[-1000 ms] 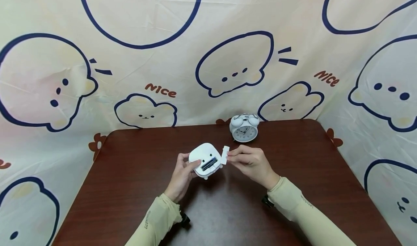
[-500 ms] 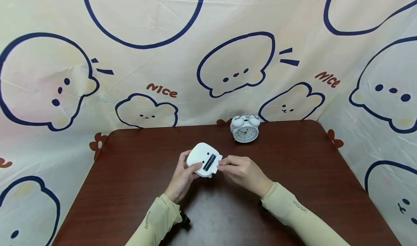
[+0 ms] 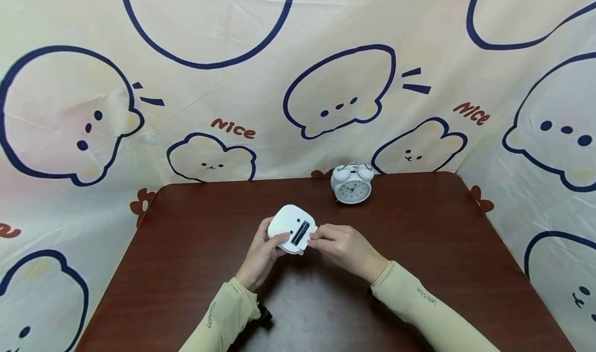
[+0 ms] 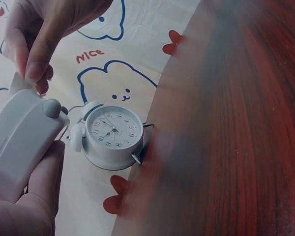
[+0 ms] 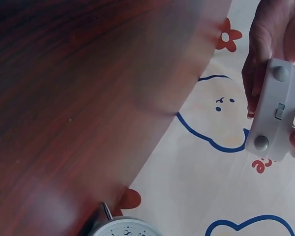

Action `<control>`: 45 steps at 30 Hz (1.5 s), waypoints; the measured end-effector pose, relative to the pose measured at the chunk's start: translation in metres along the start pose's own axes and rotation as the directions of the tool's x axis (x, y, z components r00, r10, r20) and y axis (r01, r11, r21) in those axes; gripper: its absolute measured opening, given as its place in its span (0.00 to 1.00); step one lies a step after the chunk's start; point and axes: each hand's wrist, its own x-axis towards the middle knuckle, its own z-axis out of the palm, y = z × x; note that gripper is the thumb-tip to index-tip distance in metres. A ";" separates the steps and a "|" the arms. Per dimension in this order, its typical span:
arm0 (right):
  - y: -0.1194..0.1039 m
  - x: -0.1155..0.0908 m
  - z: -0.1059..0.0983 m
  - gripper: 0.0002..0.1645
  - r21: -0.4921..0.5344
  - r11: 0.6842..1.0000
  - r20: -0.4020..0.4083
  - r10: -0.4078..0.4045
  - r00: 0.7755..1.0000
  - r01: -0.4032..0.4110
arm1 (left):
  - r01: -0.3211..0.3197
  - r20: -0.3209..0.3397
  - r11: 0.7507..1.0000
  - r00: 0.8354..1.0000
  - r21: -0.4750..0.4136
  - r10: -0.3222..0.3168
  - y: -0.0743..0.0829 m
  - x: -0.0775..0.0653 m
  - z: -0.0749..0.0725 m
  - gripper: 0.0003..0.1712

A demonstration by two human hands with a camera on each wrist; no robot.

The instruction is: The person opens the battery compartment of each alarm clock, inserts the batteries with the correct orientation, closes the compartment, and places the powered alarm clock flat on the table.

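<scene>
My left hand (image 3: 258,256) holds a small white rounded device (image 3: 283,222), its thumb lying on the back face. That face is turned up and shows an uncovered battery compartment (image 3: 300,233) with dark contents. At the device's right edge, my right hand (image 3: 346,248) pinches a thin white battery cover between thumb and fingers. Most of the cover is hidden in the head view; a corner of the cover (image 4: 17,83) shows in the left wrist view, against the device. In the right wrist view, the device's edge (image 5: 273,105) has two round knobs and a small switch.
A white twin-bell alarm clock (image 3: 352,184) stands near the back edge of the brown wooden table (image 3: 209,228), beyond the hands. A cloth with cartoon figures (image 3: 265,93) hangs behind the table and at both sides.
The right hand has brought the cover down and left, from apart to against the device's right edge. The left hand has turned the device slightly. The last half second shows little movement.
</scene>
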 end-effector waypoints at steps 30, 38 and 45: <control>0.001 0.009 -0.008 0.18 -0.140 0.985 0.150 -0.080 0.985 0.101 | 0.026 0.051 0.998 0.998 0.056 -0.029 -0.002 -0.001 0.007 0.30; 0.002 0.010 -0.010 0.17 -0.143 0.983 0.181 -0.089 0.980 0.115 | 0.025 0.049 0.998 0.998 0.059 -0.028 -0.002 0.000 0.007 0.29; 0.000 0.011 -0.011 0.16 -0.192 0.968 0.224 -0.117 0.968 0.161 | 0.033 0.047 0.997 0.998 0.065 -0.036 -0.002 0.000 0.005 0.29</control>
